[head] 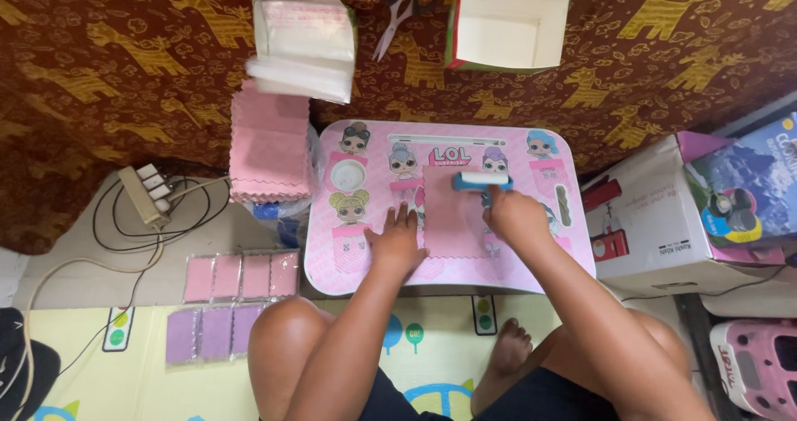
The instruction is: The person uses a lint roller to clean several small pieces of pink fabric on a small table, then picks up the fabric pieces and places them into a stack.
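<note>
Knees and forearms fill the foreground; left hand (pixel 397 240) is laid flat, fingers spread, on the pink cloth (pixel 452 213) atop the pink lap table (pixel 531 263). Right hand (pixel 513 213) is closed on a blue-handled roller (pixel 481 180), long axis crosswise at the cloth's far edge. Stacked pink cloths (pixel 270 151) sit left, well apart, nothing between.

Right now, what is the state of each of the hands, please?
Left hand: open, flat, pressing on the pink cloth.
Right hand: closed on the handle of the blue lint roller.
</note>
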